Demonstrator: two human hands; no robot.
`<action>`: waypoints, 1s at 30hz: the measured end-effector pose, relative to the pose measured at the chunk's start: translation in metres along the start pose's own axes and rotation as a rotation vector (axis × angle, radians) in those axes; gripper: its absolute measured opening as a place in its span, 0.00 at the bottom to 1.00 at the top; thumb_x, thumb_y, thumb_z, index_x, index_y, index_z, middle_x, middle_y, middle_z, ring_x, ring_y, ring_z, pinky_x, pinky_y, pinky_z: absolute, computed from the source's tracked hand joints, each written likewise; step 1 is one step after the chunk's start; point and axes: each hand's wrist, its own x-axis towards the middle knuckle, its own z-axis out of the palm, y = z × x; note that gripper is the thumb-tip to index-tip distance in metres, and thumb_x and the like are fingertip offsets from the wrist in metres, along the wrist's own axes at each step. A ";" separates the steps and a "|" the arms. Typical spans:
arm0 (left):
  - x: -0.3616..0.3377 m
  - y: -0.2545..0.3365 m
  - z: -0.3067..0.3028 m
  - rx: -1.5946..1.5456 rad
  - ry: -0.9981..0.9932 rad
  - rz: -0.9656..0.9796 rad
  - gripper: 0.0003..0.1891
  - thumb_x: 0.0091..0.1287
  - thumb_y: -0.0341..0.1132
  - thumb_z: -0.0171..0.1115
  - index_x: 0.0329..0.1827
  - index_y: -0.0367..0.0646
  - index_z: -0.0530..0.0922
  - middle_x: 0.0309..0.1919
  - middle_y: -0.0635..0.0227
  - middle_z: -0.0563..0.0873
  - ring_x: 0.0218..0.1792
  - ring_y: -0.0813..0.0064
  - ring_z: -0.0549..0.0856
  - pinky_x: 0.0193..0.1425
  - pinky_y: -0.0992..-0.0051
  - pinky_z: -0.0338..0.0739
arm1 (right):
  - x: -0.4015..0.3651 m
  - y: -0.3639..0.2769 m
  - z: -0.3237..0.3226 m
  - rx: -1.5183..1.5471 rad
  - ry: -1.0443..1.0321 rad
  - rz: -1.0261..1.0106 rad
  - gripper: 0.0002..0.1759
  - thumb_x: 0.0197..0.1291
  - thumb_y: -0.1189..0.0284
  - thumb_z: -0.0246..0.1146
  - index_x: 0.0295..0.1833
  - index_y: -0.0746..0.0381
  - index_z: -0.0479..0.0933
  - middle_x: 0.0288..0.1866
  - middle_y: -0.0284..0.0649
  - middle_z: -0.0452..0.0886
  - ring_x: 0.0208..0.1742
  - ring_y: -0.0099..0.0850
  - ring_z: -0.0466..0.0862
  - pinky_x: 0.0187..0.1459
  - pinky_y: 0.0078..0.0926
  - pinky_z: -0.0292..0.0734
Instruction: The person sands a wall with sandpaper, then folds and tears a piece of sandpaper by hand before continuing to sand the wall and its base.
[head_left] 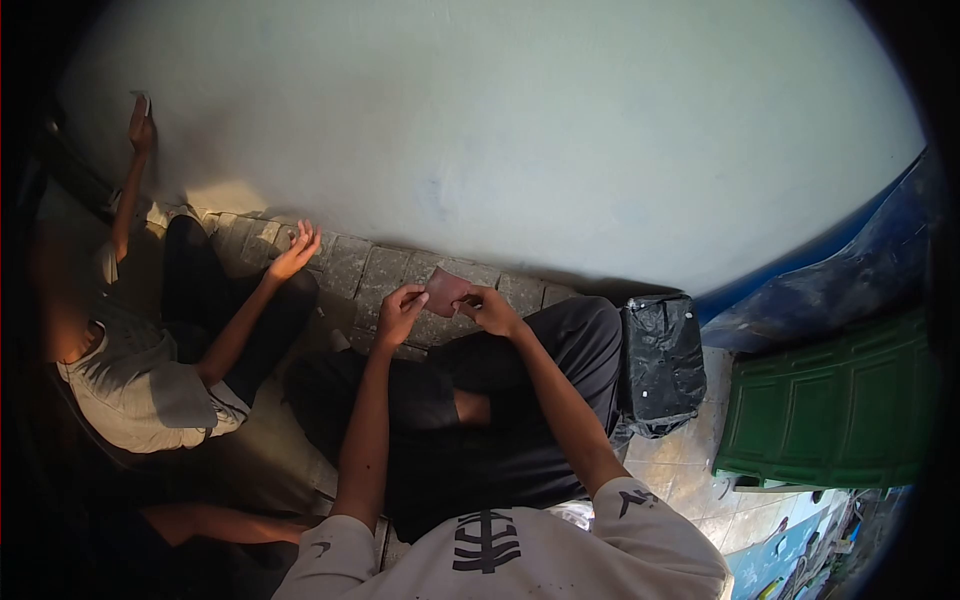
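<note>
Between my two hands is a small reddish-brown square sheet (447, 293) that looks like sandpaper, held up over the paving in front of my crossed legs. My left hand (401, 314) pinches its left edge with thumb and fingers. On the opposite side, my right hand (490, 310) grips the right edge, its fingers curled near a lower corner. The sheet faces up towards me, slightly bent.
A pale wall (560, 130) rises ahead above grey paving blocks (385, 270). At left sits another person (140, 395), one hand against the wall with a thin piece. A black wrapped box (662, 365) stands by my right knee; green panel (830, 405) lies beyond.
</note>
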 end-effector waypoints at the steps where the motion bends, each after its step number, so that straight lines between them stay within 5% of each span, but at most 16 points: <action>1: 0.000 0.000 0.000 0.002 -0.002 -0.001 0.13 0.71 0.34 0.66 0.53 0.35 0.80 0.44 0.65 0.88 0.44 0.80 0.85 0.44 0.76 0.81 | 0.000 -0.001 -0.001 -0.040 0.034 -0.006 0.11 0.68 0.70 0.66 0.48 0.66 0.82 0.38 0.43 0.87 0.40 0.29 0.86 0.42 0.29 0.78; 8: 0.006 -0.026 0.004 0.090 0.071 0.145 0.11 0.74 0.33 0.62 0.52 0.35 0.80 0.44 0.61 0.88 0.47 0.74 0.87 0.51 0.74 0.81 | 0.005 -0.029 -0.002 -0.129 0.425 -0.035 0.10 0.64 0.74 0.67 0.48 0.68 0.82 0.37 0.49 0.88 0.36 0.35 0.88 0.40 0.32 0.80; 12: 0.006 -0.020 0.001 0.213 0.160 0.218 0.10 0.77 0.34 0.57 0.52 0.36 0.79 0.44 0.62 0.88 0.47 0.73 0.87 0.51 0.72 0.81 | 0.030 0.024 0.003 -0.223 0.392 -0.131 0.10 0.64 0.72 0.67 0.48 0.65 0.83 0.38 0.50 0.87 0.36 0.42 0.88 0.41 0.37 0.81; 14: 0.004 -0.013 0.005 0.224 0.130 0.167 0.11 0.77 0.35 0.57 0.52 0.37 0.79 0.43 0.61 0.88 0.46 0.70 0.88 0.49 0.71 0.81 | 0.037 0.056 0.006 -0.659 0.280 -0.032 0.10 0.66 0.67 0.65 0.48 0.60 0.84 0.37 0.52 0.86 0.36 0.49 0.87 0.40 0.42 0.81; 23: 0.005 -0.011 0.000 0.318 0.093 0.183 0.09 0.76 0.34 0.56 0.51 0.39 0.80 0.41 0.63 0.88 0.44 0.69 0.88 0.48 0.68 0.82 | 0.032 0.019 0.009 -0.594 0.492 0.024 0.11 0.66 0.63 0.63 0.46 0.58 0.83 0.38 0.52 0.86 0.41 0.54 0.86 0.43 0.47 0.80; 26: -0.010 -0.016 0.003 0.292 0.124 0.145 0.10 0.76 0.34 0.56 0.52 0.40 0.81 0.43 0.62 0.89 0.44 0.67 0.88 0.48 0.66 0.81 | 0.029 0.038 0.007 -0.668 0.374 0.095 0.11 0.67 0.64 0.63 0.45 0.60 0.83 0.39 0.53 0.86 0.42 0.54 0.85 0.43 0.47 0.80; 30: -0.008 -0.008 0.000 0.348 0.184 0.280 0.12 0.76 0.36 0.57 0.55 0.39 0.80 0.46 0.61 0.88 0.45 0.66 0.88 0.48 0.66 0.81 | 0.018 0.004 0.013 -0.437 0.401 -0.104 0.10 0.66 0.68 0.65 0.47 0.63 0.83 0.40 0.53 0.86 0.41 0.52 0.86 0.43 0.44 0.80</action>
